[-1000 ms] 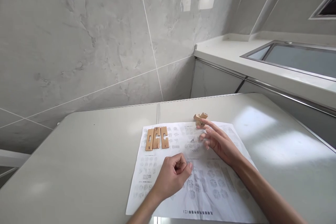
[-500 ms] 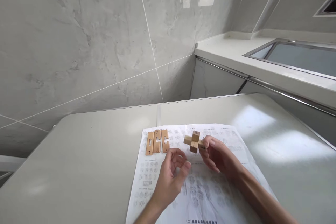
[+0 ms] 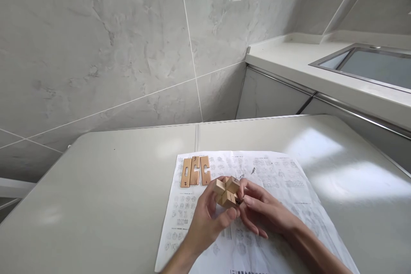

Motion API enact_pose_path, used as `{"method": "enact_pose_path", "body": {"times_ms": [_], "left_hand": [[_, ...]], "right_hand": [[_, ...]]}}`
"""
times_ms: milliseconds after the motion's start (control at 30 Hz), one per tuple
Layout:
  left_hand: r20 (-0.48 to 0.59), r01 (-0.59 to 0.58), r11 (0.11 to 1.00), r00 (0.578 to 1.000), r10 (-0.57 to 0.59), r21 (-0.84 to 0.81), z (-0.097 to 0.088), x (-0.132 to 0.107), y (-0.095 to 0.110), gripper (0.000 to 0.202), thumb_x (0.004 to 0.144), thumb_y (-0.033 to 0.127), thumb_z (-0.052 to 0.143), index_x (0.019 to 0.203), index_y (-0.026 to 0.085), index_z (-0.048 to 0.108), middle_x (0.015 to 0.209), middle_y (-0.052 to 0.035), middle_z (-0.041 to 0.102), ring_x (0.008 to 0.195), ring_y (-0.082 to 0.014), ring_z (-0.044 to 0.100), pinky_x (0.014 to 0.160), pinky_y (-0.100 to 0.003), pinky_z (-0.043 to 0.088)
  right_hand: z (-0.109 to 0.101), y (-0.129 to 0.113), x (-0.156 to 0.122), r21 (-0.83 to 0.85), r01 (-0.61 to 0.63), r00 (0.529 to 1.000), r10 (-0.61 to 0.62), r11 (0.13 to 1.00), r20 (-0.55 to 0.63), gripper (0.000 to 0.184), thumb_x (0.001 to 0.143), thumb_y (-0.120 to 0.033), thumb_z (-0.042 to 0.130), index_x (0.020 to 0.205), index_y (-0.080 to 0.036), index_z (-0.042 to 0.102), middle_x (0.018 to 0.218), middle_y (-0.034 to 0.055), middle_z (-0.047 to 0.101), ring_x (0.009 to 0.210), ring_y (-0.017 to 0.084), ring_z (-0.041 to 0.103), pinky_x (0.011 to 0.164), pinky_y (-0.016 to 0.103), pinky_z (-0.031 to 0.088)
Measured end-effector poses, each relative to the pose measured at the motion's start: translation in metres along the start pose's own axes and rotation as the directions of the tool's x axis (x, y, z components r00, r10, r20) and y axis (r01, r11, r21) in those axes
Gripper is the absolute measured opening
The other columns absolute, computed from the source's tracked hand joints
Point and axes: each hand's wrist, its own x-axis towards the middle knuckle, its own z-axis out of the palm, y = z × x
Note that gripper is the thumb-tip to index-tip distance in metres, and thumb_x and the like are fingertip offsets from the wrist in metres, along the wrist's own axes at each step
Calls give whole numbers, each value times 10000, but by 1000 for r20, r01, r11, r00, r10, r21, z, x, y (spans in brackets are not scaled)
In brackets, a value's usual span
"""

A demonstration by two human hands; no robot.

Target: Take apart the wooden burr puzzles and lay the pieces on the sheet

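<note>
A small wooden interlocking puzzle (image 3: 227,192), shaped like a cross of square bars, is held above the paper between both hands. My left hand (image 3: 210,218) curls round its left and lower side, with the thumb below it. From the right, my right hand (image 3: 261,207) pinches a bar end between thumb and fingers. To the left, on the sheet, lie three flat wooden pieces: one with a closed slot (image 3: 185,173), a notched middle piece (image 3: 194,171) and a notched right piece (image 3: 205,170). Dark numbers mark them.
Beneath the hands, a large printed paper sheet (image 3: 180,231) with small diagrams covers part of the pale table (image 3: 112,205). A grey tiled wall (image 3: 128,43) rises behind. At the right stands a white counter (image 3: 276,58) with an inset sink (image 3: 369,66).
The puzzle has moved left and down, towards my left hand, and is turned differently. My left hand, earlier empty, now grips it too. The view has shifted slightly.
</note>
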Motion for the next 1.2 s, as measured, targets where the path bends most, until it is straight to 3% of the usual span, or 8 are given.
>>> {"method": "enact_pose_path", "body": {"times_ms": [133, 267, 367, 467, 600, 767, 1033, 1200], "left_hand": [[-21, -27, 999, 999, 26, -31, -2, 0, -2, 705, 810, 550, 906, 1402, 259, 657, 1500, -157, 631, 1360, -378, 621, 1137, -510, 532], [22, -27, 997, 999, 28, -67, -3, -1, 0, 724, 792, 531, 927, 1415, 269, 669, 1573, -152, 575, 1375, -382, 614, 1170, -529, 514], [103, 3, 996, 995, 7, -92, -1, -2, 2, 746, 784, 509, 942, 1429, 262, 660, 1488, -162, 635, 1272, -362, 683, 1074, -479, 577], [181, 49, 991, 983, -26, -124, 3, -3, 3, 758, 788, 493, 945, 1435, 236, 646, 1317, -170, 713, 1130, -332, 736, 898, -406, 632], [199, 73, 987, 979, -43, -144, 7, -3, 6, 749, 761, 517, 957, 1381, 217, 663, 1282, -179, 721, 958, -288, 766, 788, -388, 653], [205, 112, 982, 976, -80, -152, 7, -2, 10, 777, 736, 596, 955, 1352, 221, 666, 1199, -158, 752, 734, -237, 781, 745, -412, 658], [172, 70, 988, 984, -45, -140, 4, -2, 6, 731, 732, 584, 956, 1306, 217, 692, 1460, -197, 627, 1223, -400, 713, 935, -491, 643], [122, 17, 999, 992, -14, -28, 0, -3, 4, 756, 715, 584, 972, 1328, 236, 697, 1409, -173, 671, 1258, -379, 685, 1081, -517, 555]], "right_hand": [[3, -3, 1, -128, -29, 998, 22, 991, -53, 315, 1055, -463, 714, 1160, -235, 524, 769, -40, 666, 491, 87, 634, 392, 140, 426], [4, -6, 1, -166, -95, 995, 96, 981, 1, 397, 1038, -490, 724, 1249, -210, 537, 718, -22, 695, 507, 117, 652, 404, 156, 436], [5, -8, 1, -192, -155, 985, 167, 969, 48, 410, 1010, -493, 752, 1223, -165, 629, 750, 18, 722, 539, 121, 659, 443, 178, 485], [6, -9, 0, -210, -211, 971, 230, 955, 71, 359, 962, -481, 809, 1041, -142, 721, 750, 35, 723, 562, 123, 665, 484, 197, 525], [6, -8, -1, -237, -227, 967, 247, 945, 56, 342, 950, -470, 822, 863, -155, 722, 725, 35, 723, 551, 125, 668, 488, 204, 526], [3, -3, -1, -274, -196, 978, 208, 942, 15, 331, 949, -493, 817, 922, -173, 736, 689, 7, 719, 489, 108, 624, 486, 210, 511], [3, -1, 0, -394, -121, 993, 115, 911, -39, 412, 931, -555, 820, 819, -177, 700, 603, -33, 602, 453, 92, 507, 445, 213, 390], [7, -3, 1, -465, -66, 997, 36, 883, -73, 409, 893, -521, 866, 755, -182, 686, 620, -55, 500, 506, 88, 379, 487, 241, 321]]}}
